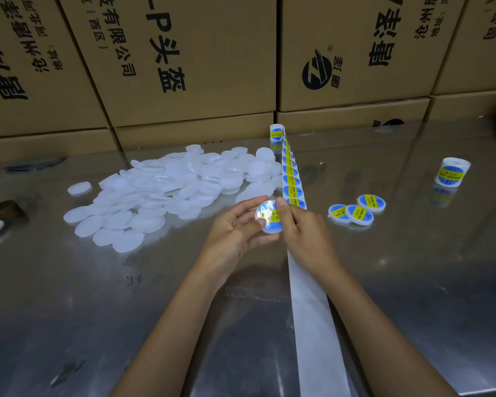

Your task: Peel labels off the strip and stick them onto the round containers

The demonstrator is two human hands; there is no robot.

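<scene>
Left hand (235,227) cradles a round container (268,217) from below and the side, fingers curled round its rim; grip is closed on it. The container is a shallow translucent white plastic disc, held tilted above the desk (69,296), its face towards the camera. Right hand (304,233) meets it from the right, thumb and fingertips pinching or pressing at the right edge of the blue-and-yellow round label (272,222) lying on the container's face. The label is glossy and throws glare on its upper left; whether it is fully stuck down cannot be told.

Just behind the right hand runs the label strip (291,179): a narrow white backing paper carrying a single file of the same blue circles with a yellow band. It stretches away to an upright curl (277,133) at its far end. Nearer, the bare backing (312,325), smooth and blank, passes under the right wrist and off the bottom edge.

Right of the strip, three labelled containers (355,210) lie flat, touching and partly overlapping. Farther right, well apart, stands a small roll of labels (451,174), white core, printed side out.

Left of the hands, a loose heap of unlabelled containers (166,190), frosted white, flat and round, many overlapping; one lies apart (79,188) at the heap's left edge.

Desk surface is brushed metal, reflective, smudged. Along its far edge, a wall of brown corrugated cartons (198,58) with black printed characters.
</scene>
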